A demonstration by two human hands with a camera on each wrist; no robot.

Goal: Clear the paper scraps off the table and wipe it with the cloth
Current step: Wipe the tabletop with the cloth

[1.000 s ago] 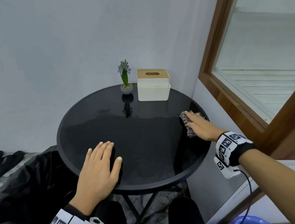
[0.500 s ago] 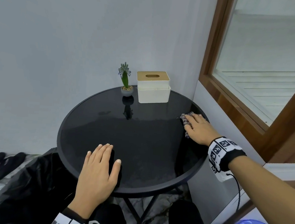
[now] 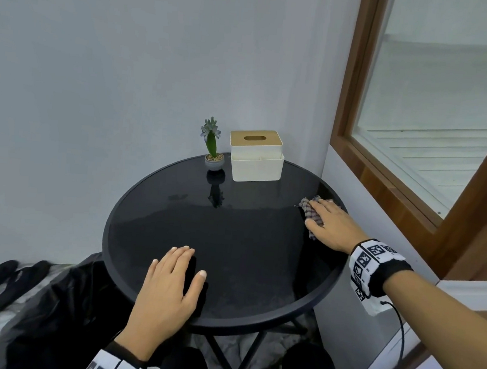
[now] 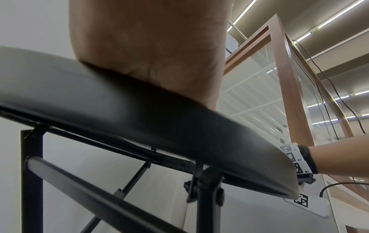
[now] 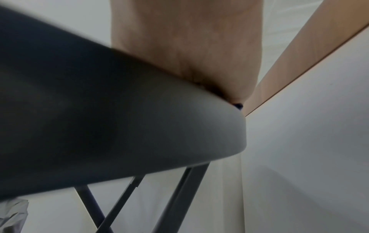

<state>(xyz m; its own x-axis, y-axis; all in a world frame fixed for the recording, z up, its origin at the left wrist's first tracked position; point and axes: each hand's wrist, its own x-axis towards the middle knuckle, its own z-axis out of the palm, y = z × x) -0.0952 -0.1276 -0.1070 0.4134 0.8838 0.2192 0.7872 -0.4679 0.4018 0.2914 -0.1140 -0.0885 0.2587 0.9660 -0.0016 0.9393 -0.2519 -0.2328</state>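
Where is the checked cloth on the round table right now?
In the head view the checked cloth lies under the right hand at the right edge of the black round table, in front and to the right of the tissue box.

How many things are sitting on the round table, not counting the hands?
3. A small potted plant stands at the far edge, a white tissue box is just right of it, and a checked cloth lies under the right hand near the right rim. No paper scraps show.

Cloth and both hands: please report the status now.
Right hand flat on cloth, pressing near table right edge. Left hand flat on near edge. No scraps visible.
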